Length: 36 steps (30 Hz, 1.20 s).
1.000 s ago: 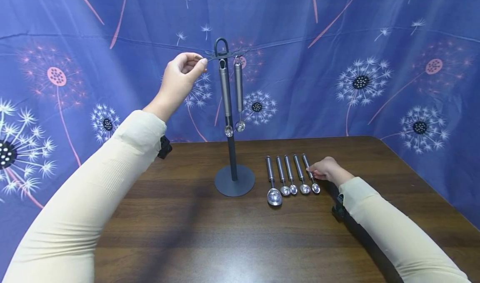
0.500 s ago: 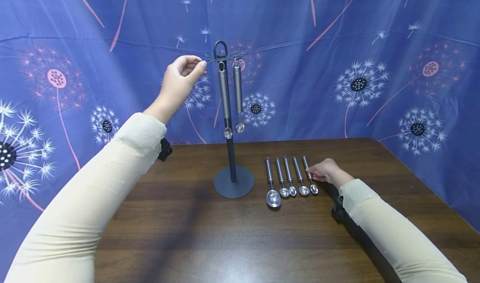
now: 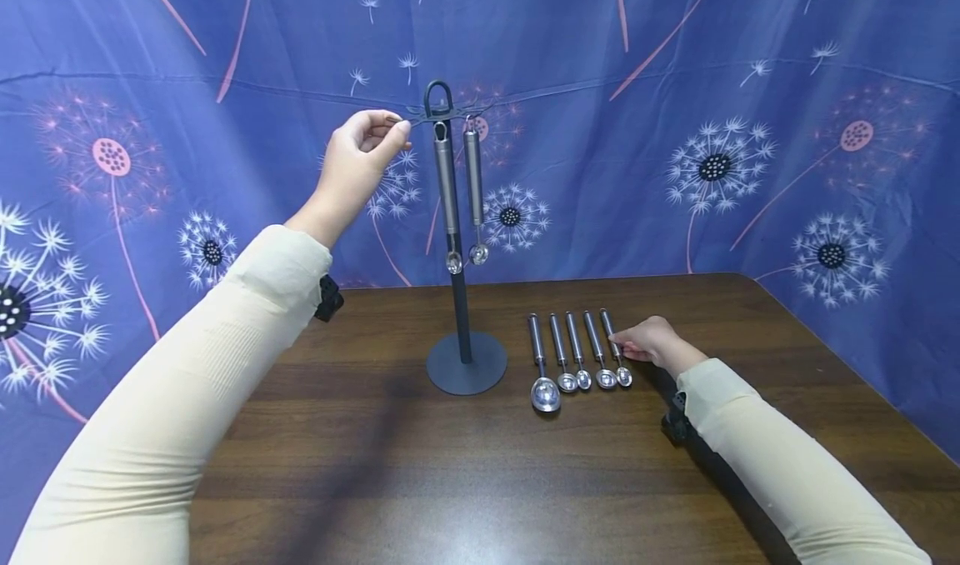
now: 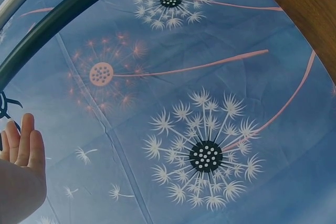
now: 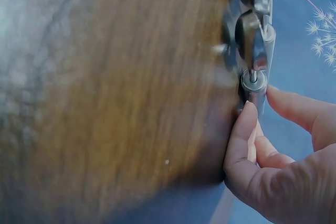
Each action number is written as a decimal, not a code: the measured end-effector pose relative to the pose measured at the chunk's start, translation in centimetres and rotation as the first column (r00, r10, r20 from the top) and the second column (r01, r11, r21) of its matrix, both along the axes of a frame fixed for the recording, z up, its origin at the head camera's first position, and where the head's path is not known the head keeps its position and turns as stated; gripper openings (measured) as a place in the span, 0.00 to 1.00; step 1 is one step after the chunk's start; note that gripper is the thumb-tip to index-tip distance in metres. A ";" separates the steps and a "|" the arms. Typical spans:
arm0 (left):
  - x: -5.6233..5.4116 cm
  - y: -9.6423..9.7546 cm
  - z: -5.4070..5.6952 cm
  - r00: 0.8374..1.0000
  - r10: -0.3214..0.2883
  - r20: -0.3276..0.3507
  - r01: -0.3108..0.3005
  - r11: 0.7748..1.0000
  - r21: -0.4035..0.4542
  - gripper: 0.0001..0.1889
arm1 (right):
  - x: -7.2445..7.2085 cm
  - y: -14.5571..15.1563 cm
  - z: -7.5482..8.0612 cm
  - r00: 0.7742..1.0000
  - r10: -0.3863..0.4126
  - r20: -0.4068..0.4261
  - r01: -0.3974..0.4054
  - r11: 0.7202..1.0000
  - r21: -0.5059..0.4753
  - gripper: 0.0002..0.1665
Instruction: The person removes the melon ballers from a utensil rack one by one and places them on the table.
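At the top of a dark metal utensil stand (image 3: 461, 307), my left hand (image 3: 362, 155) pinches the tip of a hook arm between thumb and fingers. Two metal measuring spoons hang from the stand: a front spoon (image 3: 446, 182) and one to its right (image 3: 474, 177). Low on the table, my right hand (image 3: 654, 342) pinches the handle of the rightmost measuring spoon (image 3: 624, 377) in a row. The right wrist view shows thumb and finger on either side of that handle (image 5: 255, 87). In the left wrist view, my left hand (image 4: 23, 177) is partly cut off.
Several more measuring spoons lie side by side on the brown wooden table (image 3: 480, 473), including a larger spoon (image 3: 545, 395) at the row's left end. The stand's round base (image 3: 480, 373) is left of them. A blue dandelion-print cloth (image 3: 585, 173) hangs behind.
The head view has shifted slightly. Both hands keep their places, the left at the hook arm and the right at the spoon handle, and the rightmost spoon's bowl has turned slightly leftward.
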<state>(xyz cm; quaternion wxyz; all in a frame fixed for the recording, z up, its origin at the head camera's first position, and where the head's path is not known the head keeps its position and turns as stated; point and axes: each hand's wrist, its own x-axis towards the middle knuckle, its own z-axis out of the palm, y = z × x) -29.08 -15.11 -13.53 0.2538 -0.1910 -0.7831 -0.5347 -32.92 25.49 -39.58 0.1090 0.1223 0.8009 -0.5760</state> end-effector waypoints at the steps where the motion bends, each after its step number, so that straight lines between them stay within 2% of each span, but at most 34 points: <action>1: 0.0 0.0 0.0 1.000 0.001 0.002 -0.001 1.000 0.001 0.16 | 0.0 -0.1 0.0 1.000 -0.003 -0.001 0.003 1.000 -0.002 0.10; 13: -0.2 -0.1 -0.1 1.000 -0.002 -0.002 0.002 1.000 0.011 0.16 | 0.0 -0.1 0.1 1.000 0.006 0.002 -0.006 1.000 -0.018 0.09; 23: 0.0 -0.3 0.2 1.000 0.003 0.004 -0.003 1.000 -0.007 0.17 | -0.2 0.0 0.5 1.000 0.009 0.020 -0.007 0.993 -0.120 0.07; 31: 0.2 -0.5 0.2 0.999 0.048 -0.003 -0.048 0.997 -0.060 0.20 | -0.1 0.4 0.7 0.999 -0.020 0.036 0.026 0.982 -0.185 0.04; 36: 0.7 -0.7 0.5 0.998 0.067 -0.014 -0.068 0.994 -0.080 0.23 | -0.1 0.4 1.2 0.999 -0.040 0.017 0.043 0.983 -0.177 0.05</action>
